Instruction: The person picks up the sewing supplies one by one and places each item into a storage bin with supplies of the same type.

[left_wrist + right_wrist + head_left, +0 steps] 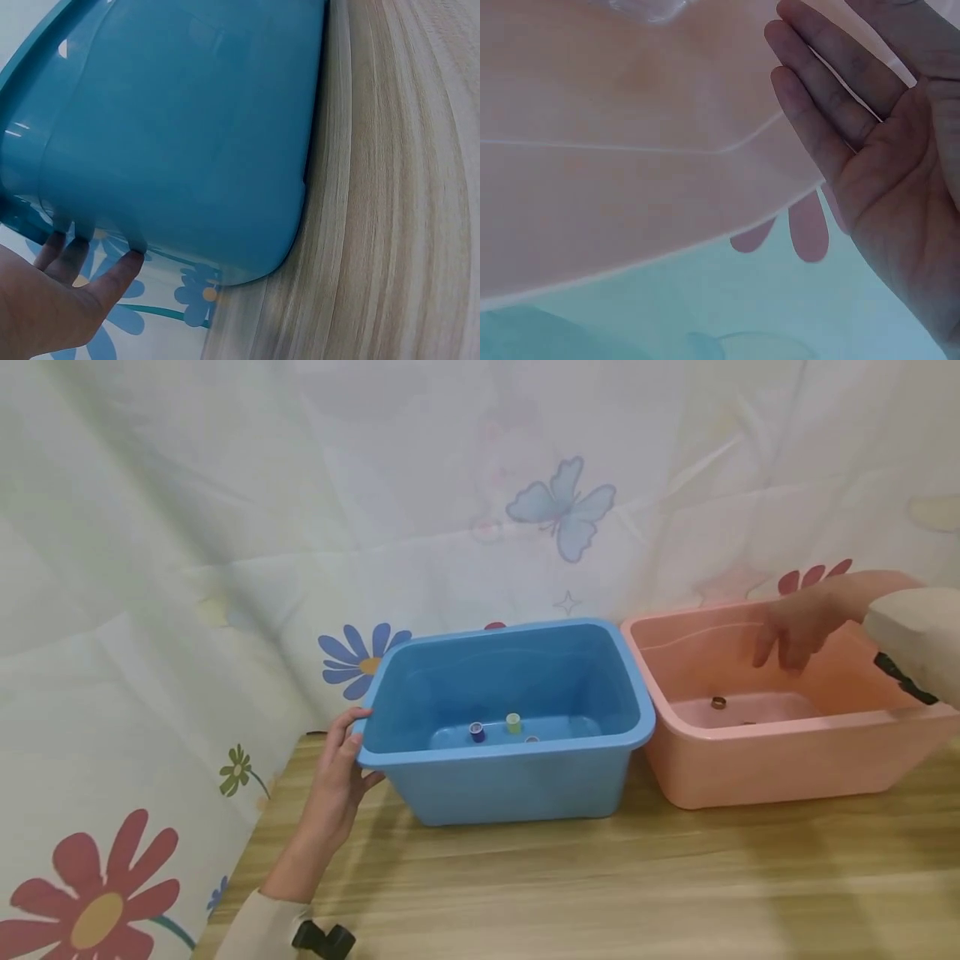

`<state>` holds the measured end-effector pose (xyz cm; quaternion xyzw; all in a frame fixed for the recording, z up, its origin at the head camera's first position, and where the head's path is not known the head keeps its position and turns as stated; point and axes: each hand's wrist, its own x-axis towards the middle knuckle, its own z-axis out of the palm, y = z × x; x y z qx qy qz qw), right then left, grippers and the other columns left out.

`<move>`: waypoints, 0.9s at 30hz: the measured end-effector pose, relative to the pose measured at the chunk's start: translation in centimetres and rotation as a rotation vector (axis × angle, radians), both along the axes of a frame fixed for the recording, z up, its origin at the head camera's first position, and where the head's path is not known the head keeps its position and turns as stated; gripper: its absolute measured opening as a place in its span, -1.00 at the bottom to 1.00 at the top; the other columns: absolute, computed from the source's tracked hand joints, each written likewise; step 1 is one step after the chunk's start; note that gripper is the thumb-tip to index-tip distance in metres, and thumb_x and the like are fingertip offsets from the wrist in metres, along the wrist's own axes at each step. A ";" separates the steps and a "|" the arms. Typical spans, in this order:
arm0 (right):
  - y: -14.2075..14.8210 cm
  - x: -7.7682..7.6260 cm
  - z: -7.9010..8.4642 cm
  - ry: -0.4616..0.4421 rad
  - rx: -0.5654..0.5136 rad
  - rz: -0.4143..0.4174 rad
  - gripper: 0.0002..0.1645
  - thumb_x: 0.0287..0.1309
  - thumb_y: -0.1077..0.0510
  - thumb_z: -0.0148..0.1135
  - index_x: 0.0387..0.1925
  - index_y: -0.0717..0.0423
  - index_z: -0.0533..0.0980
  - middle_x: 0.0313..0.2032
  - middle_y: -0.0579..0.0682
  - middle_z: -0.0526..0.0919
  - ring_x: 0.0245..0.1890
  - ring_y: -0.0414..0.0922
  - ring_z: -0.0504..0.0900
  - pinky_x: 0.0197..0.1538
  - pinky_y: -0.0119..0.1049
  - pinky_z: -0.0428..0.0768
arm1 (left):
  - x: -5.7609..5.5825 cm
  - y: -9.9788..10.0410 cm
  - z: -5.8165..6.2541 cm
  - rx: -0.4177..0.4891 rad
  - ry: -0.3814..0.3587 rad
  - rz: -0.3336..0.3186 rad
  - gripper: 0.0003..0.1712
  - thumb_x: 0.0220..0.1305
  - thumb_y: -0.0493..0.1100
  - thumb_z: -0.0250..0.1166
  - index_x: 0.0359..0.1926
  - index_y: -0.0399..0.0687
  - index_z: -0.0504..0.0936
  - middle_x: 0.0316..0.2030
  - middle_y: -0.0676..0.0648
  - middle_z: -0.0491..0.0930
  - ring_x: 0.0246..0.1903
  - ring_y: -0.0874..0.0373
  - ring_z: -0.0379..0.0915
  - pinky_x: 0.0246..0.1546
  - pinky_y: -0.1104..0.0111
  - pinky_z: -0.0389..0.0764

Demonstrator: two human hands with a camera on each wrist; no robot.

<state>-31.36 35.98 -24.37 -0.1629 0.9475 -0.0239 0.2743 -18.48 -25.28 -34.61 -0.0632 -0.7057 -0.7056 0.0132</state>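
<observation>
The blue plastic tub point(517, 785) stands on the table, and my left hand point(339, 785) holds the rim at its left end. In the left wrist view, the fingertips of this left hand point(67, 292) touch the outer wall under the rim. Inside lie a small dark blue ring-like piece point(477, 732), a pale green one point(513, 722) and a third, mostly hidden by the front wall. Over the pink tub point(795, 764) hangs my right hand point(806, 618), fingers extended and holding nothing. A small brownish ring point(718, 702) lies on that tub's floor, another barely visible beside it.
Both tubs stand side by side near the back of the wood-grain table point(570, 893). Behind and to the left hangs a white curtain point(450, 485) printed with flowers and a butterfly. A clear shiny patch point(649, 9) at the top of the right wrist view is not identifiable.
</observation>
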 end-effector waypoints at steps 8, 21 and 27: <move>-0.4 -1.2 2.0 -0.080 -0.111 0.138 -0.43 0.25 0.11 0.39 0.24 0.27 0.53 0.00 0.19 0.66 -0.04 0.15 0.67 0.01 0.11 0.64 | -0.4 -0.4 0.1 0.005 -0.019 0.003 -0.61 0.60 0.04 -0.05 0.34 0.23 0.24 0.48 -0.03 0.07 0.31 -0.09 0.21 0.09 0.03 0.45; -1.6 0.7 4.2 0.054 -0.159 0.272 -0.51 0.39 0.10 0.25 0.27 0.22 0.50 0.13 0.20 0.63 0.10 0.15 0.63 -0.02 -0.17 0.66 | -0.6 -0.2 0.2 0.006 -0.016 -0.003 -0.58 0.60 0.05 -0.04 0.37 0.21 0.22 0.46 -0.05 0.11 0.35 -0.23 0.17 0.10 0.01 0.44; -4.7 4.7 4.1 0.354 -0.195 0.203 -0.60 0.33 0.14 0.32 0.18 0.05 0.60 0.08 0.12 0.68 0.00 0.13 0.68 -0.02 0.06 0.64 | 0.0 -0.1 0.2 0.008 -0.021 0.014 -0.60 0.59 0.04 -0.04 0.35 0.22 0.24 0.46 -0.04 0.10 0.35 -0.19 0.17 0.10 0.00 0.43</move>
